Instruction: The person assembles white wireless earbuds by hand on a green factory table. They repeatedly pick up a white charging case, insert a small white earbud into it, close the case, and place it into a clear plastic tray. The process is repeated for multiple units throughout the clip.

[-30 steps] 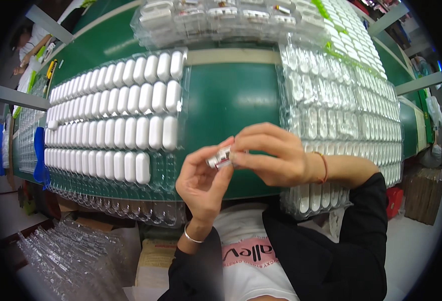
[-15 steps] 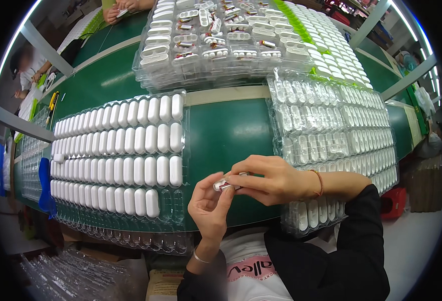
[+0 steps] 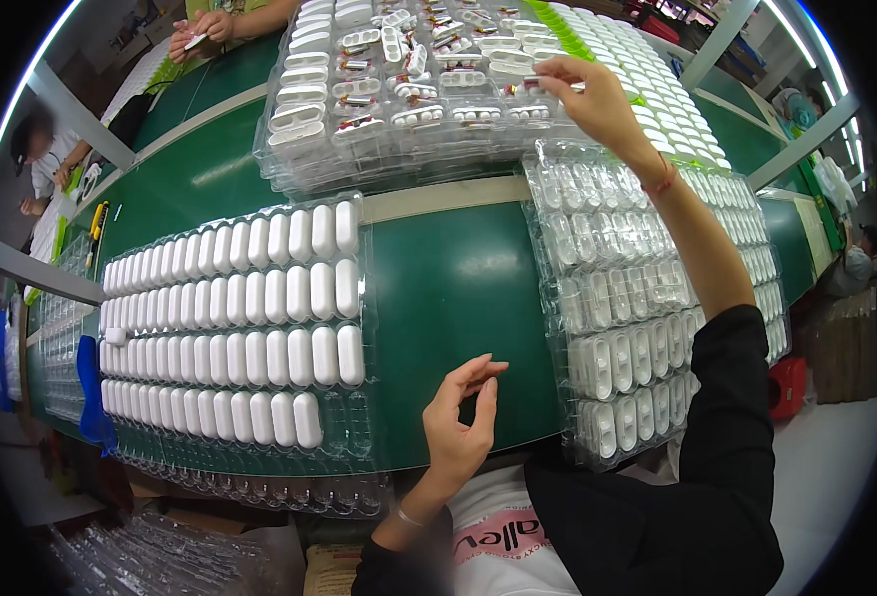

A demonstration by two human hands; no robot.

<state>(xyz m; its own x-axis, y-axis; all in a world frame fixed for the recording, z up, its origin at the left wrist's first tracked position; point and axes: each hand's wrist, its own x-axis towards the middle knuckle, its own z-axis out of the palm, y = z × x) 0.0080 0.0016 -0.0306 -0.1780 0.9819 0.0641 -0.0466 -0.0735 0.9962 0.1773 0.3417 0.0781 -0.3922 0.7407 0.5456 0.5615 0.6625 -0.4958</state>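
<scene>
My right hand (image 3: 585, 94) reaches over the far stack of clear trays (image 3: 289, 169). Its thumb and fingertips are closed at a small metallic cylinder (image 3: 532, 81); the fingers partly cover the spot. Around it in that stack lie white oblong pieces with round hollows (image 3: 463, 78) and more small cylinders with red on them. Near the front edge of the table, my left hand (image 3: 461, 427) hovers with nothing in it, thumb and fingers curved apart. To its left, a clear tray (image 3: 367, 328) holds rows of white oblong cases (image 3: 324, 298).
On the right, stacked clear blister trays (image 3: 550, 288) hold white oblong pieces under my right forearm. Rows of white cases (image 3: 647, 60) stand beyond a green strip (image 3: 562, 30). A blue tool (image 3: 88, 387) lies at the left tray's edge. Another person's hands (image 3: 205, 30) work at far left.
My hands were together, holding a small white piece with a metallic cylinder. They have parted: the right went forward to the far trays, the left stayed near the front edge, now without the piece.
</scene>
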